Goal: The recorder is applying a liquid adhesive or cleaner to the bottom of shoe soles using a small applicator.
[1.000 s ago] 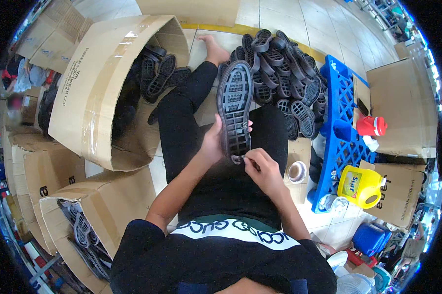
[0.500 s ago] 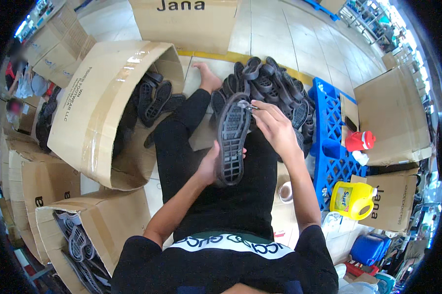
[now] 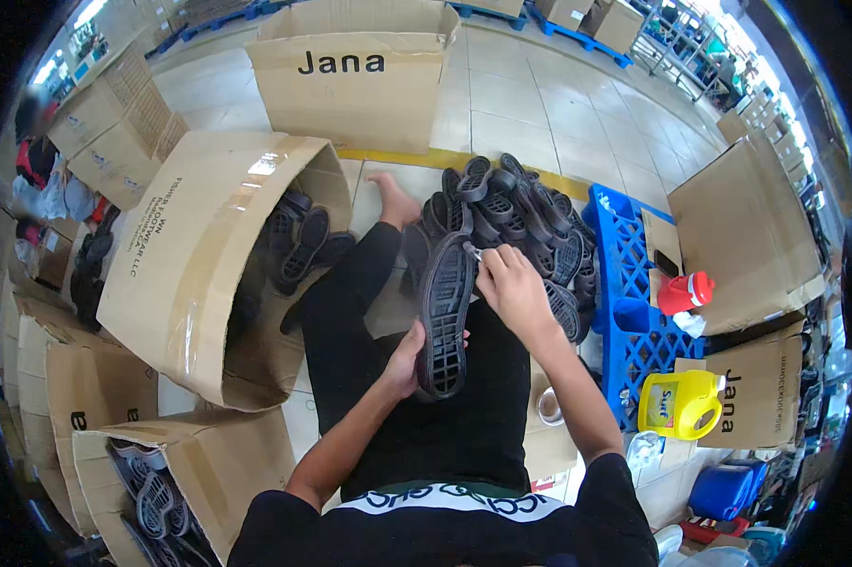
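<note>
My left hand (image 3: 407,361) grips a dark grey shoe sole (image 3: 435,326) by its lower half, thumb on the near edge and fingertips at the far edge. The sole stands tilted over my lap, its gridded hollow side facing me. Between the pinched fingers of my right hand (image 3: 513,288) is a small thin tool with a pale tip (image 3: 471,249); its exact kind is too small to make out. That tip touches the sole's rim near the upper end. Just beyond lies a heap of similar dark soles (image 3: 501,203).
Left, a large cardboard box (image 3: 175,274) lies on its side with soles inside; a smaller open box (image 3: 227,463) holds more. On the right are a blue plastic pallet (image 3: 615,255), a red jug (image 3: 683,293), a yellow bottle (image 3: 671,408) and a cup (image 3: 550,406).
The view has tilted up, so everything sits lower in the picture. My right hand has shifted the tool tip from the sole's inner face to its upper right rim. The left hand keeps its grip.
</note>
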A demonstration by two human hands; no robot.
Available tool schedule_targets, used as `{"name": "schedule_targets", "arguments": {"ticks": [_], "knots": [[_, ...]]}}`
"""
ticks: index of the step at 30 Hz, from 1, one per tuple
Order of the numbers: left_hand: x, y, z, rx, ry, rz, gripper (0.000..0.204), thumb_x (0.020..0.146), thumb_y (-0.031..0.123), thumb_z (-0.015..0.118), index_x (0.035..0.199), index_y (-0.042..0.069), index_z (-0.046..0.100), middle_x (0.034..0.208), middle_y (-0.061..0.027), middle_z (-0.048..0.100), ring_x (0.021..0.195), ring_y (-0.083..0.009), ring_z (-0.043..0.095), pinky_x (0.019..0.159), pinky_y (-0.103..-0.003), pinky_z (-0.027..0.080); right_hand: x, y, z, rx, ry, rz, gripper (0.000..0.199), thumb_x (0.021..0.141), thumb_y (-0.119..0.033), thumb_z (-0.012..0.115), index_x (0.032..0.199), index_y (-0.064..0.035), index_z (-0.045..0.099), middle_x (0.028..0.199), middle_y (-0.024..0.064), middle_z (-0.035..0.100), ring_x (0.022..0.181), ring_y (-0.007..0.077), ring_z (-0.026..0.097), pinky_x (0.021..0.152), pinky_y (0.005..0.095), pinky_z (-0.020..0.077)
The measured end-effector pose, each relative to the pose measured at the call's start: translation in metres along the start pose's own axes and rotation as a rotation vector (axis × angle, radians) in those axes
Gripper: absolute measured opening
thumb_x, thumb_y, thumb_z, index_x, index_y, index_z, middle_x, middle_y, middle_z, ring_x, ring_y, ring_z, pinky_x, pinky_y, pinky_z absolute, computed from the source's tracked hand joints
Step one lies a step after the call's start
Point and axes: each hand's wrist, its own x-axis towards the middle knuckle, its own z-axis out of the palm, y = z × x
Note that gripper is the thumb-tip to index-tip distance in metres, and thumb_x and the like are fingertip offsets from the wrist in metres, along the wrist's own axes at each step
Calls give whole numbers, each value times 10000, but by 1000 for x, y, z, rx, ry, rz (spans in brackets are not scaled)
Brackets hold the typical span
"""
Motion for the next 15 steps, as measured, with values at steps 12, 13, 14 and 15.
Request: {"name": "schedule_targets", "arguments": {"ticks": [12, 13, 14, 15], "knots": [[4, 2, 0, -32, 71, 179, 632, 1010, 456, 439, 1493, 90, 259, 1301, -146, 540, 1153, -225, 562, 1012, -380, 439, -57, -37, 7, 108, -137, -17, 135, 806, -105, 649, 815, -48, 527, 740, 122, 551, 716, 309, 591, 656, 400, 501], [4, 3, -2, -41, 90, 167, 632, 1010, 456, 439, 1493, 90, 259, 1301, -146, 540, 1153, -225, 562, 1012, -380, 439, -60, -38, 1, 109, -163, -66, 136, 803, -104, 652, 812, -49, 528, 737, 118, 550, 715, 306, 590, 661, 396, 502], [6, 5, -3, -63, 43, 163, 621, 1013, 460, 426, 1490, 98, 260, 1299, -146, 541, 1143, -227, 566, 1003, -384, 446, -65, -38, -1, 121, -178, -61, 136, 803, -104, 652, 812, -49, 528, 737, 118, 550, 715, 306, 590, 661, 396, 502], [6, 6, -3, -85, -5, 160, 610, 1016, 465, 413, 1486, 107, 261, 1297, -146, 542, 1134, -230, 569, 995, -387, 453, -71, -37, -3, 123, -238, -104, 136, 801, -103, 656, 807, -50, 530, 735, 115, 548, 713, 302, 588, 669, 391, 503]]}}
